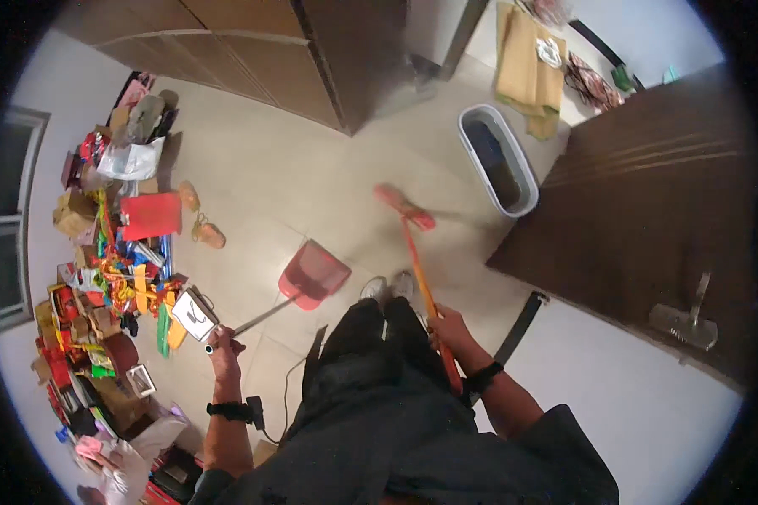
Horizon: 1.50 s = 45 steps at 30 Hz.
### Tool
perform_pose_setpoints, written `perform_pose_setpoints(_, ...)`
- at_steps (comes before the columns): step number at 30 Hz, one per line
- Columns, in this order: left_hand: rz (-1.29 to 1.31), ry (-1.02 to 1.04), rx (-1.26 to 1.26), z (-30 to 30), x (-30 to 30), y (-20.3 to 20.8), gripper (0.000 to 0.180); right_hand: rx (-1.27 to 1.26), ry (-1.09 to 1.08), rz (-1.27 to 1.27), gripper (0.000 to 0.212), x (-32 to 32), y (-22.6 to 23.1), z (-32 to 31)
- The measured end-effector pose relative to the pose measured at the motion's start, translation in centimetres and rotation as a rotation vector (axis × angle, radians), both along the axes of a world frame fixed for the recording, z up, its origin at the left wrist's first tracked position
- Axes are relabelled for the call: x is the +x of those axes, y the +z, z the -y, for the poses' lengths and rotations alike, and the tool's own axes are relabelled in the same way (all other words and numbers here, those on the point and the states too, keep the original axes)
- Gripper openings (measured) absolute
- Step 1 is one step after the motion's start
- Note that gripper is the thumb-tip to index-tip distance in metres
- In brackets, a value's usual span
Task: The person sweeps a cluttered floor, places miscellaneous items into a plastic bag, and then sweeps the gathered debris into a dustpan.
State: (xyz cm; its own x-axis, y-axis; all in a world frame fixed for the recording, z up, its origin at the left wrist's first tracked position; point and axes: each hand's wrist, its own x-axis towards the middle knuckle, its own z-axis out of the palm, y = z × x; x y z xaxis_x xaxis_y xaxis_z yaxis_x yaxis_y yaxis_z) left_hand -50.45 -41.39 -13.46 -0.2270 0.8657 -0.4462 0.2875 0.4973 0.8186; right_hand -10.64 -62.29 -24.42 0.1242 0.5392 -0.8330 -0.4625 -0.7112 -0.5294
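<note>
My left hand is closed round the grey handle of a long-handled dustpan. The dustpan's red scoop rests on the tiled floor, ahead and left of my feet. A white card or box with a dark mark shows right beside that hand; whether I touch it, I cannot tell. My right hand grips the orange stick of a broom. Its pinkish-red head is low over the floor in front of my shoes, apart from the dustpan.
Toys, boxes and bags lie heaped along the left wall, with orange shoes beside them. A grey-rimmed oval tub stands ahead right by a brown door. A large brown cabinet is at the back. A cable hangs near my left wrist.
</note>
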Motion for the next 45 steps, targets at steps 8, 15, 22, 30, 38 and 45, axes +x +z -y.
perform_pose_setpoints(8, -0.112, 0.278, -0.002, 5.8, 0.8, 2.6, 0.027, 0.025, 0.106, -0.007, 0.038, 5.3, 0.5, -14.0)
perform_pose_setpoints(15, -0.05, 0.459, 0.078, 14.5, -2.5, 3.5, 0.035, 0.03, 0.241, -0.036, 0.069, 7.4, -5.6, -12.2)
perform_pose_setpoints(22, -0.05, 0.66, 0.057, 16.2, 0.2, 2.7, 0.038, -0.345, 0.443, -0.059, 0.053, 11.7, -3.6, 1.7)
perform_pose_setpoints(30, -0.076, 0.69, 0.072, 15.0, 2.6, 2.7, 0.03, 0.078, 0.955, 0.311, 0.049, 11.3, -3.9, -8.3)
perform_pose_setpoints(38, -0.084, 0.697, 0.07, 15.0, 1.3, 2.4, 0.031, 0.07, 1.003, 0.439, 0.043, 6.8, -6.5, -20.3)
perform_pose_setpoints(45, -0.059, 0.567, 0.062, 14.4, 1.2, 0.2, 0.03, 0.198, 1.419, 0.902, 0.038, 12.0, 0.6, -9.2)
